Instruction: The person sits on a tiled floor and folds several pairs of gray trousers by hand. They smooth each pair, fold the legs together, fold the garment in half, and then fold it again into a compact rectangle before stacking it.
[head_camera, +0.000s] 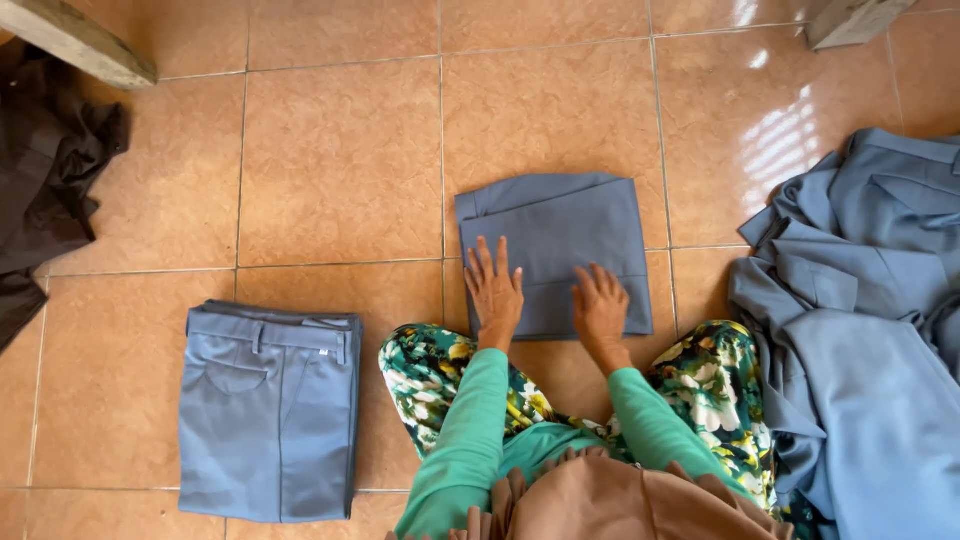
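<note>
A folded grey-blue garment (560, 225) lies flat on the tiled floor in front of my knees. My left hand (493, 288) rests palm down on its near left part, fingers spread. My right hand (600, 306) presses flat on its near right part, fingers together. Neither hand grips anything. Both arms wear green sleeves, and floral trousers cover my knees on either side.
A stack of folded grey-blue trousers (268, 410) sits on the floor at my left. A heap of unfolded grey-blue clothes (860, 300) fills the right side. Dark brown cloth (40, 180) lies at the far left beside a wooden leg (75, 40). Orange tiles (340, 160) stretch ahead.
</note>
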